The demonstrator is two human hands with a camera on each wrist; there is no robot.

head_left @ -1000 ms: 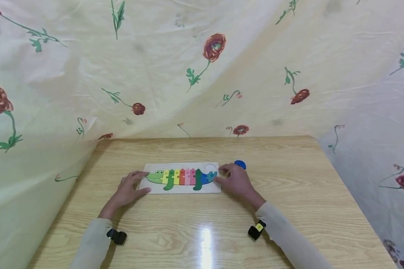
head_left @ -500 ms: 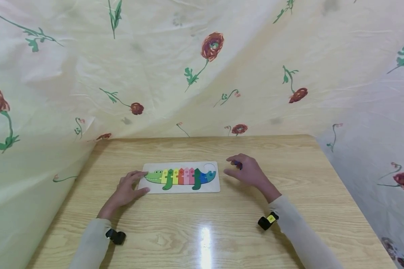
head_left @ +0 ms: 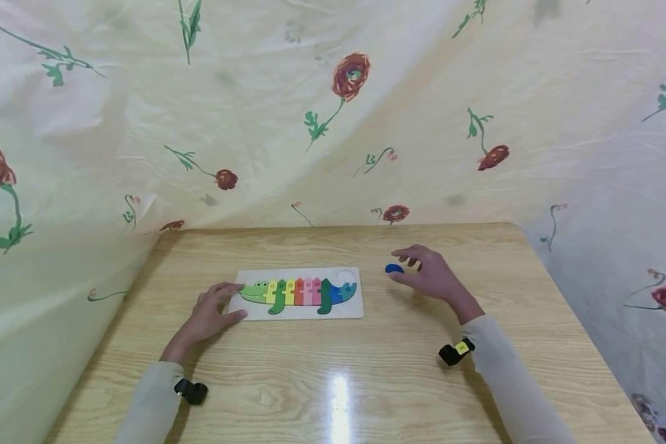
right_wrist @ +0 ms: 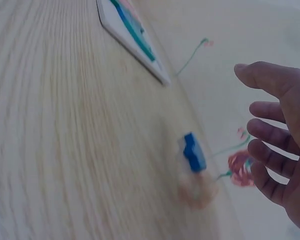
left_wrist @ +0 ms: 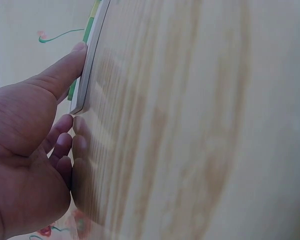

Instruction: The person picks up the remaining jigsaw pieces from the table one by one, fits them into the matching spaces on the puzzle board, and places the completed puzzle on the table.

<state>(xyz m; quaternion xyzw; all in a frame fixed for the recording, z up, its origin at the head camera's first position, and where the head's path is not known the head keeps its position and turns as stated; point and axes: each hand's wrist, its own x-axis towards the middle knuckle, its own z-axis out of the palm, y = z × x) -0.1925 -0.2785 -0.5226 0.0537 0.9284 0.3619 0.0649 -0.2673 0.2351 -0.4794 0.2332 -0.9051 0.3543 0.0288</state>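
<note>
A white puzzle board (head_left: 294,313) lies flat with a crocodile of colored pieces (head_left: 305,291) in it. Beyond the blue tail end an outlined round space is bare. At the board's left end my left hand (head_left: 208,314) rests with thumb and forefinger spread; in the left wrist view the thumb (left_wrist: 70,65) touches the board's edge and the other fingers bend loosely by its corner. A loose blue puzzle piece (head_left: 394,269) sits on the table right of the board. My right hand (head_left: 430,274) hovers just beside that piece (right_wrist: 193,152), fingers spread and holding nothing.
The light wooden table (head_left: 288,376) extends around the board on all sides. A flowered cloth (head_left: 288,123) hangs behind it and at both sides. Each wrist carries a small black camera (head_left: 191,391).
My right hand has moved from the board's tail end rightward over the blue piece and now stands to its right, the piece in sight again. My left hand has stayed put.
</note>
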